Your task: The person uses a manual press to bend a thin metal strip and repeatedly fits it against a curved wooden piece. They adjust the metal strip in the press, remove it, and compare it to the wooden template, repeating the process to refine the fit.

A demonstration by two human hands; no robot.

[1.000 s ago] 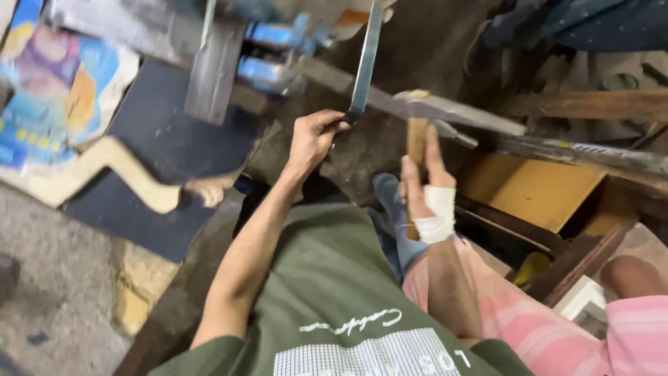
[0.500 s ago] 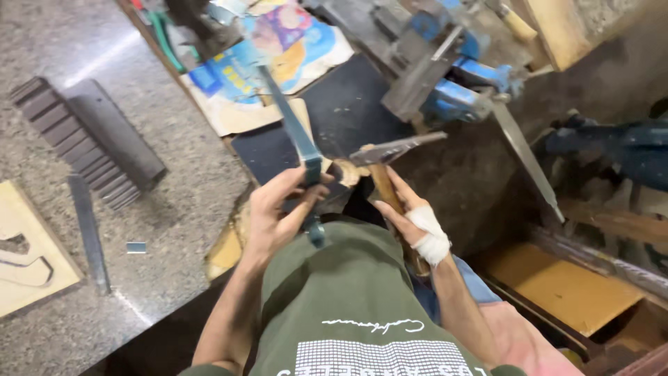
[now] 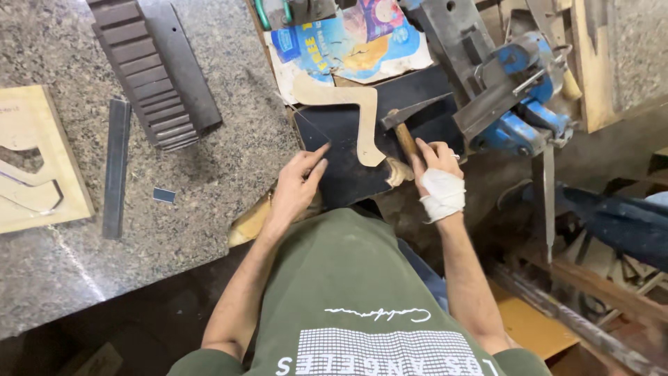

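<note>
- since the earlier frame the left hand (image 3: pixel 296 188) has let go the metal strip, fingers now loose on the dark sheet (image 3: pixel 348 150).
- right hand (image 3: pixel 437 177), bandaged, grips the hammer (image 3: pixel 403 125) just beside it.
- best to pin the sheet flat.

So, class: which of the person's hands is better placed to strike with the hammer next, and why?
Probably the right hand: it already grips the hammer by its wooden handle, head over the dark sheet. The left hand rests fingertips on that sheet, suited to steadying it.

A workshop: blue bench vise (image 3: pixel 518 104), hammer (image 3: pixel 407 125), metal bars, stone bench (image 3: pixel 209 188).
</note>
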